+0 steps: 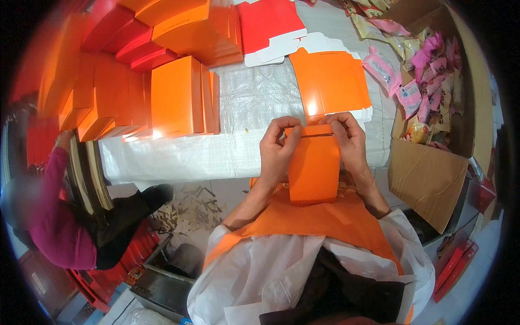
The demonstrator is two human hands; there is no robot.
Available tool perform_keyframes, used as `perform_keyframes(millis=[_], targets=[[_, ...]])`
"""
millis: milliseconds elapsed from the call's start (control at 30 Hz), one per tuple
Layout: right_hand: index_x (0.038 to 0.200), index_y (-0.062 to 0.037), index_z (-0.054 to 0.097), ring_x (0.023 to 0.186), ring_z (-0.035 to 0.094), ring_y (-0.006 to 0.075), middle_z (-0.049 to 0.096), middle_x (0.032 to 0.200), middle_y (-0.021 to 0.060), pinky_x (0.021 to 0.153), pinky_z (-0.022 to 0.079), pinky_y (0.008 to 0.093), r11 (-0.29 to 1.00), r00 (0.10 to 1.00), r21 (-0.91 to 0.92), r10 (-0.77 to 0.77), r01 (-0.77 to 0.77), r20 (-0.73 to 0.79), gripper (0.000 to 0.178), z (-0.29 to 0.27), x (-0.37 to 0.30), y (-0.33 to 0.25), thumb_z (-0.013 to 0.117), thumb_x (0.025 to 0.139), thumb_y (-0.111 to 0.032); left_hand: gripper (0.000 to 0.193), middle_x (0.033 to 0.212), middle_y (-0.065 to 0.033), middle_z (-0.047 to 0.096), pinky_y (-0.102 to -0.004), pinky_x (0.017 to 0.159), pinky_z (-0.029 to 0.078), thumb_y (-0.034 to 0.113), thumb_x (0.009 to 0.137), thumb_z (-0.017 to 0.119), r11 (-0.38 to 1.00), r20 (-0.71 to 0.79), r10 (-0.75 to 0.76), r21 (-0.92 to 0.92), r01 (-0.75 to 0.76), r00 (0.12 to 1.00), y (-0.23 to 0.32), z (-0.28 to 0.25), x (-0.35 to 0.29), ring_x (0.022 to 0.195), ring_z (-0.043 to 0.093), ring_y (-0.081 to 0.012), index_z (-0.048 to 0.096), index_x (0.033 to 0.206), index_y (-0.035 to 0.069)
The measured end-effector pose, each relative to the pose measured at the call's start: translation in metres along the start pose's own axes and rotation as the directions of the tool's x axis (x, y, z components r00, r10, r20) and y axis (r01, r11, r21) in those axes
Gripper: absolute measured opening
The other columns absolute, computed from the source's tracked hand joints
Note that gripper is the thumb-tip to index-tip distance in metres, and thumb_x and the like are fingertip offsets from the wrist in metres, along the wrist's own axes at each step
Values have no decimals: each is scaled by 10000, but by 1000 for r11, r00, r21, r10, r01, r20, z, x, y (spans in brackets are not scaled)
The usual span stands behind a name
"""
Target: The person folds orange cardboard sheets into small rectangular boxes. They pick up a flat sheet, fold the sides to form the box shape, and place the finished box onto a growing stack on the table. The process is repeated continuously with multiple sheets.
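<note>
An orange cardboard box stands in front of my orange apron, its upper end at the near edge of the table. My left hand pinches the left corner of its top flap between thumb and fingers. The right corner is gripped the same way by my right hand. A dark narrow gap shows along the flap between my thumbs. Just beyond my hands lies a pile of flat orange box blanks with white edges.
Rows of folded orange boxes fill the table's left side, with red boxes behind. Flat red blanks lie at the back. At right, a cardboard carton holds wrapped snacks. A co-worker in a magenta top sits at left.
</note>
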State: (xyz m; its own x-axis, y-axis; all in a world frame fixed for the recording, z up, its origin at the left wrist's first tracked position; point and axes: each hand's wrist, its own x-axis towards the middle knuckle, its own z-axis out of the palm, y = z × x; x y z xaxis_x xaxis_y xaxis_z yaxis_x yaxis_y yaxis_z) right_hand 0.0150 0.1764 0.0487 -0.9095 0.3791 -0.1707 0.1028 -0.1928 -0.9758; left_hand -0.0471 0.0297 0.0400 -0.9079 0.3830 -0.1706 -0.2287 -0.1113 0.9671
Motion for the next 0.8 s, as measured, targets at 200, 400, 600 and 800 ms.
perform_keyframes(millis=[200,400,600,800], targets=[[896,6,497,820,523,95,572,893,51,758,432,234,1000,1000,-15,23,-23,9,103,-2,-4,0,461,890,-91,82,934,-16,565,-147,524,362,18,823,534,995,22,-27,99,25,999,0,-2,-4,655,446,-14,554,903,8],[891,1,498,828,522,93,573,905,52,763,429,231,1000,999,19,18,-19,37,101,-1,-2,1,464,890,-94,104,949,-17,564,-148,531,374,6,820,519,999,23,-11,-40,12,1000,-2,-1,-5,643,446,-16,557,917,3],[908,5,522,851,525,95,577,921,54,780,425,235,998,996,-37,50,-48,68,133,-4,-3,-1,458,896,-111,91,946,-26,570,-156,549,383,24,828,521,994,-7,-110,20,110,994,2,-2,-9,667,462,-28,558,906,-2],[969,5,535,921,529,122,572,1020,76,825,413,261,997,993,-77,36,-27,113,177,-13,-8,2,448,897,-131,83,960,-51,577,-175,573,401,72,832,561,1000,-39,-3,-6,3,999,-8,0,-12,699,479,-47,555,783,5]])
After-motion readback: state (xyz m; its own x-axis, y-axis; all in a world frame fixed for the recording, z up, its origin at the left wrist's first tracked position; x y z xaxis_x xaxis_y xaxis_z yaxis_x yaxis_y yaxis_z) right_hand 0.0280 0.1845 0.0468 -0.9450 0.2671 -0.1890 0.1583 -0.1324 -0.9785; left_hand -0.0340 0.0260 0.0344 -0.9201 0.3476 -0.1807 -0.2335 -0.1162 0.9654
